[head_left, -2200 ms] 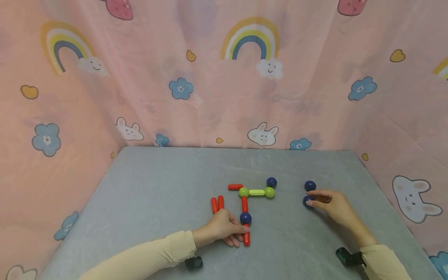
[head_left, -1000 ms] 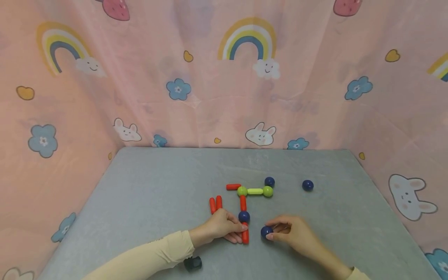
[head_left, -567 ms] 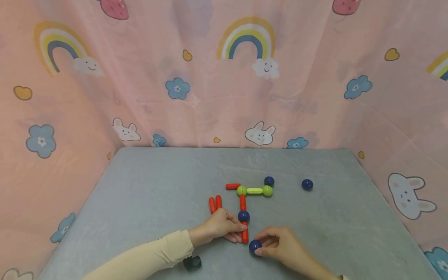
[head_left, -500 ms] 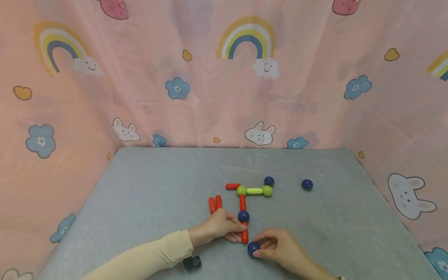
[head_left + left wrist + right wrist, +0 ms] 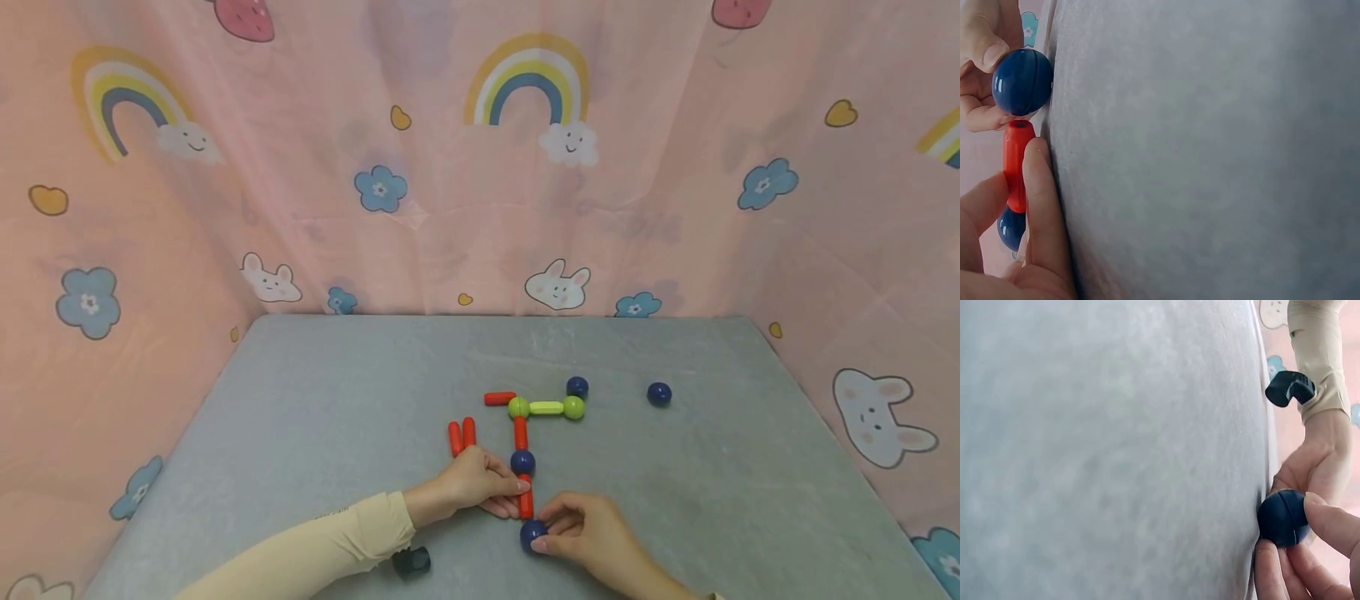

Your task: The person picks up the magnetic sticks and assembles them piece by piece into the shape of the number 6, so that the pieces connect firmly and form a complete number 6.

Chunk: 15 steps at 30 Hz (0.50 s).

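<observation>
My left hand point(image 5: 480, 483) pinches a red rod point(image 5: 526, 506), whose far end meets a blue ball point(image 5: 522, 462). Beyond that ball, another red rod point(image 5: 521, 433) runs up to a green ball point(image 5: 519, 407). A light green rod point(image 5: 547, 408) links this to a second green ball point(image 5: 573, 407). Between thumb and fingers, my right hand point(image 5: 588, 533) holds a blue ball point(image 5: 534, 537) at the near end of the pinched rod. In the left wrist view, that held ball point(image 5: 1022, 82) sits just off the rod's end point(image 5: 1017, 162), with barely any gap.
One red rod point(image 5: 499, 399) lies beside the left green ball. Two more red rods, one of them a left rod point(image 5: 454, 437), lie behind my left hand. A blue ball point(image 5: 577, 387) sits behind the right green ball; another point(image 5: 660, 394) lies farther right on the grey table point(image 5: 337, 392).
My right hand has taken a blue ball from the right side of the table and brought it left and nearer, to the red rod's near end. My left hand stays put.
</observation>
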{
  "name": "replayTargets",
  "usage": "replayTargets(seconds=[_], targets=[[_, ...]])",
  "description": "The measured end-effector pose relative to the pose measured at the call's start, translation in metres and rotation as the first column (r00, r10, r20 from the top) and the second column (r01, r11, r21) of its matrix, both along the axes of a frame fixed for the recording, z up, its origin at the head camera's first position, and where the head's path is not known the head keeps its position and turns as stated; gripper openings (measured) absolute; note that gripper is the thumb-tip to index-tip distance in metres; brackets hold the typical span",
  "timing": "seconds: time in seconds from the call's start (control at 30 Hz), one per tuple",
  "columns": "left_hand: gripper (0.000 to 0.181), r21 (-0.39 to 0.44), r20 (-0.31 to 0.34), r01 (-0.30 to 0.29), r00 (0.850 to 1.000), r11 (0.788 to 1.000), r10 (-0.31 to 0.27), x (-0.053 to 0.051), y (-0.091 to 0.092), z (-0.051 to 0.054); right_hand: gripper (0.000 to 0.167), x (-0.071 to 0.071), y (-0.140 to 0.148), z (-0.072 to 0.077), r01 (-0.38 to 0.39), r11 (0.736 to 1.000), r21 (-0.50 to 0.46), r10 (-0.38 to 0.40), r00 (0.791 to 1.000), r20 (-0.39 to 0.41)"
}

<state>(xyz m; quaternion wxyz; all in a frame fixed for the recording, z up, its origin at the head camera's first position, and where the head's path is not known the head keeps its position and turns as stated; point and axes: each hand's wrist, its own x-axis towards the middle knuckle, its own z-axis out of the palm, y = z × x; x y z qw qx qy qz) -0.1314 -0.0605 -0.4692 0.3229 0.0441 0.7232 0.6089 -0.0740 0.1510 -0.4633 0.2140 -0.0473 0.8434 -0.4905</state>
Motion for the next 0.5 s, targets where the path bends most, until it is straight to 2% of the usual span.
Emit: replayTargets(seconds=[0.33, 0.5], targets=[[0.013, 0.012, 0.016, -0.005, 1.0, 1.0, 0.005, 0.001, 0.0015, -0.0014, 0.034, 0.0009, -0.0079, 0.0005, 0.067, 0.997, 0.047, -0.068, 0.997, 0.02], [0.012, 0.02, 0.015, -0.007, 1.0, 1.0, 0.006, 0.0015, 0.0017, -0.0018, 0.034, 0.0008, -0.0082, 0.0012, 0.071, 0.996, 0.049, -0.072, 0.997, 0.022]])
